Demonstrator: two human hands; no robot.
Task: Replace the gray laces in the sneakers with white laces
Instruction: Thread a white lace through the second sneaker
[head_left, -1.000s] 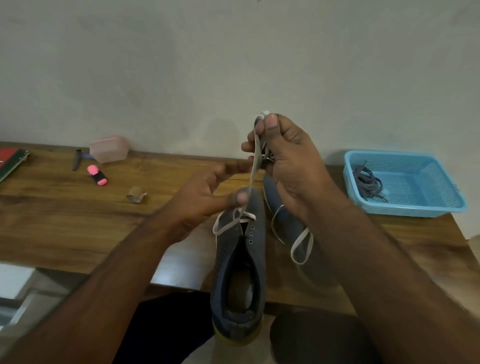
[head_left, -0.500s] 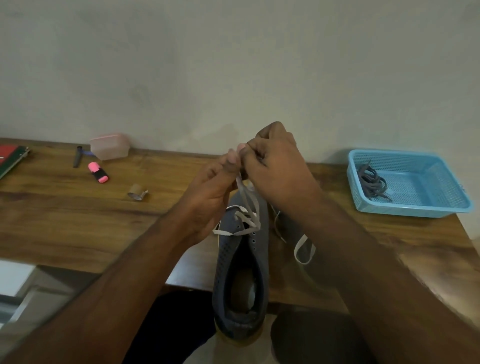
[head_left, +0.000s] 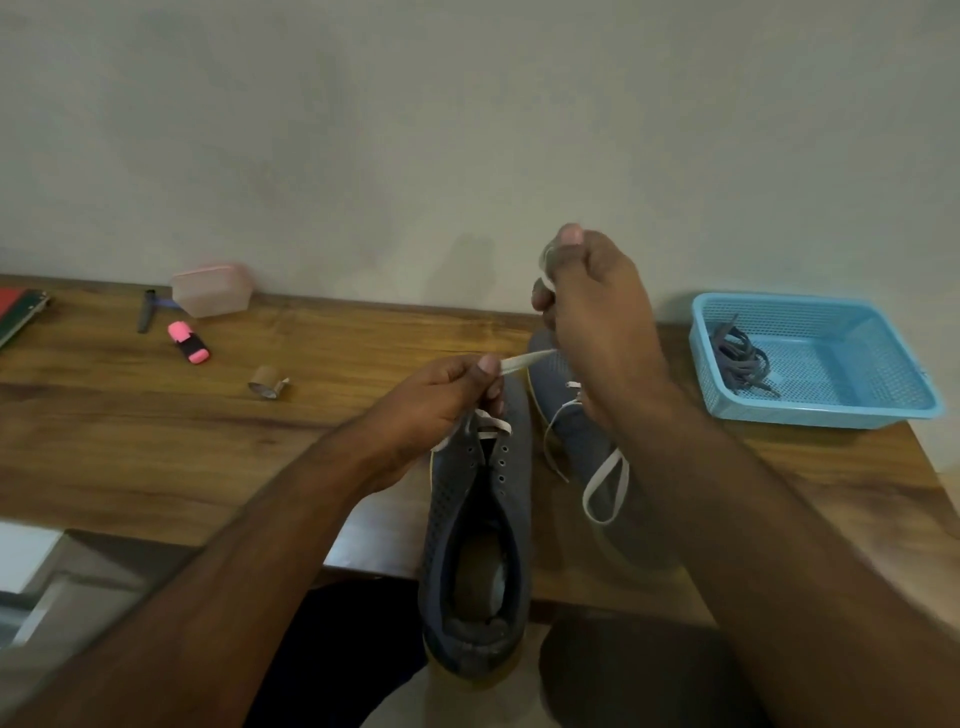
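Plain wall behind, wooden table (head_left: 130, 441) below, and the near sneaker (head_left: 475, 525) hangs heel-first off its edge. The left hand (head_left: 441, 400) pinches the white lace (head_left: 524, 360) above the top eyelets; the right hand (head_left: 592, 312) is clenched round the lace's other run, raised. Gray laces (head_left: 740, 358) sit in the blue basket (head_left: 883, 405). Best now, I'd say: pull both ends level, keep the lace flat, snug before the next eyelet.
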